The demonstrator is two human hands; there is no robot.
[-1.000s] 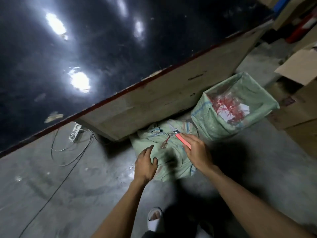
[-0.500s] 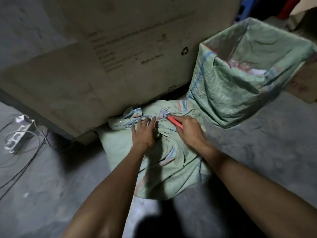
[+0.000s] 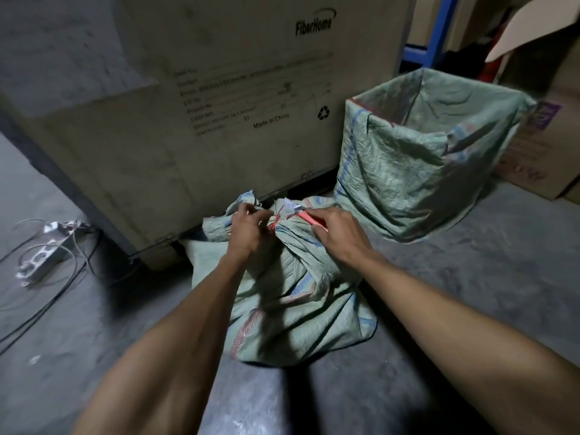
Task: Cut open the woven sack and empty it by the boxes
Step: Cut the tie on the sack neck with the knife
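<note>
A green woven sack point(image 3: 295, 296) lies on the concrete floor against a big cardboard box point(image 3: 219, 120). Its neck is bunched and bound with a red tie point(image 3: 273, 223). My left hand point(image 3: 248, 229) pinches the gathered neck just left of the tie. My right hand point(image 3: 337, 233) holds a red utility knife point(image 3: 309, 218), whose tip points at the tie from the right. Most of the knife is hidden in my fist.
A second green woven sack point(image 3: 417, 158) stands open to the right. Cardboard boxes point(image 3: 539, 152) sit behind it at far right, with a blue rack post point(image 3: 439, 29) above. A power strip point(image 3: 47, 249) and cables lie on the floor at left.
The view has come lower and closer to the sack. My left hand went from lying flat on the sack to gripping its tied neck, and the knife has closed in on the tie.
</note>
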